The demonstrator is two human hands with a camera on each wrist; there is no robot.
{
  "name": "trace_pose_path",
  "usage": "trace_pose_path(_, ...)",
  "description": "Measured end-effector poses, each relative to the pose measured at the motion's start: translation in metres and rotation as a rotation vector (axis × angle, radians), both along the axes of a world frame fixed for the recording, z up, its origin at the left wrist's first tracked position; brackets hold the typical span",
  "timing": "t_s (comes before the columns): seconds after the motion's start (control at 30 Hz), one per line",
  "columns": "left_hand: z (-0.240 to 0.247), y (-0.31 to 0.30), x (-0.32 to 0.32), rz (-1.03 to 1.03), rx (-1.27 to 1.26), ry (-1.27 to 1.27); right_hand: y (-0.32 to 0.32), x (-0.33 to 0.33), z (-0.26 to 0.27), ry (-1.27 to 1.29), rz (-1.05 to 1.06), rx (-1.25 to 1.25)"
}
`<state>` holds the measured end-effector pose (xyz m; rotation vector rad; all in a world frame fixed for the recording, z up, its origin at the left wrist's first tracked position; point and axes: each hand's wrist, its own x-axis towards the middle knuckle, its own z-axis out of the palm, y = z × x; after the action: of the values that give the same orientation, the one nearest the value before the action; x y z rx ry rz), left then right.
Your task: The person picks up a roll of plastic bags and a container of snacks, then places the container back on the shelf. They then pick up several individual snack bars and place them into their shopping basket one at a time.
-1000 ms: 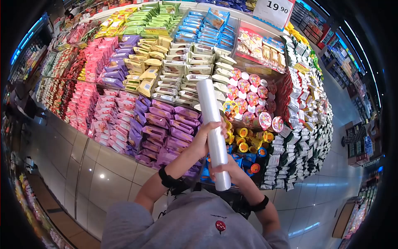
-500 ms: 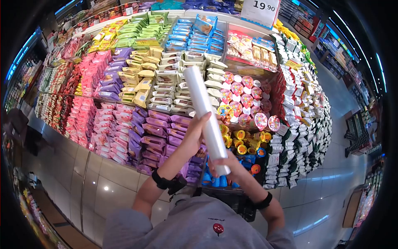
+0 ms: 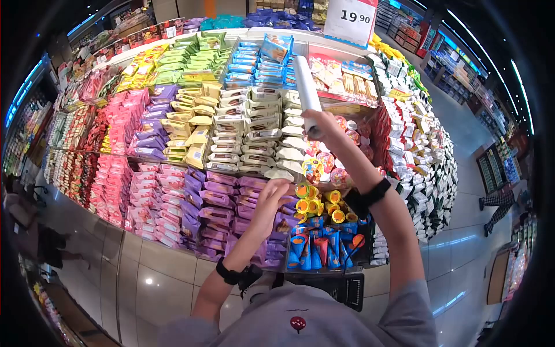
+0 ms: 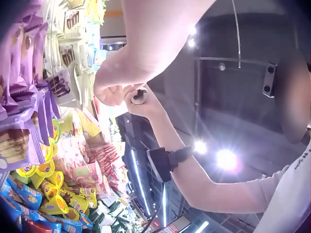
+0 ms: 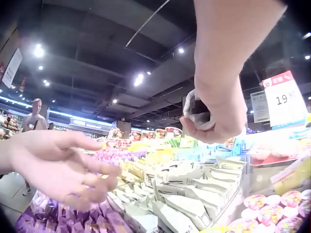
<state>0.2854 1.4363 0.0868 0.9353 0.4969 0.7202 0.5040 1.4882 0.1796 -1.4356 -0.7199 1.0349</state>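
Note:
A roll of clear plastic bags [image 3: 305,81] is gripped near its lower end by my right hand [image 3: 325,126], out over the far part of the snack display. Its hollow core end [image 4: 139,96] faces back in the left wrist view. My left hand [image 3: 269,202] holds nothing and hovers above the purple snack packs [image 3: 217,217], fingers loosely bent. In the right wrist view the left hand [image 5: 63,167] shows its palm, apart from the roll. Cream-coloured packs [image 3: 263,127] and cups with pink lids [image 3: 324,165] lie below the right hand.
Yellow cones [image 3: 309,205] and blue cones [image 3: 318,248] fill the near bins. A price sign [image 3: 350,22] stands at the back. White packs [image 3: 407,156] are heaped on the right. Another person [image 5: 35,116] stands in the aisle at left.
My left hand has let go of the bag roll and dropped lower. The right hand has carried the roll forward and away from my body, over the display.

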Motion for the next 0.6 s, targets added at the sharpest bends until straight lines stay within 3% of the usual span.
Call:
trace_pose_path(0.17, -0.002, 0.005, -0.018, 0.047, -0.02, 0.048, 0.068, 0.026, -0.006, -0.037, -0.116, -0.012)
trace_pose_path(0.27, -0.007, 0.009, -0.029, 0.068, -0.026, 0.046, 0.089, 0.037, -0.003, -0.036, -0.049, 0.019)
trace_pose_path(0.37, -0.02, 0.015, -0.035, 0.105, -0.07, 0.058, 0.109, 0.037, -0.001, -0.147, -0.158, -0.107)
trace_pose_path(0.6, -0.029, 0.025, -0.045, 0.126, -0.056, 0.075, 0.16, 0.062, -0.017, -0.263, -0.19, -0.083)
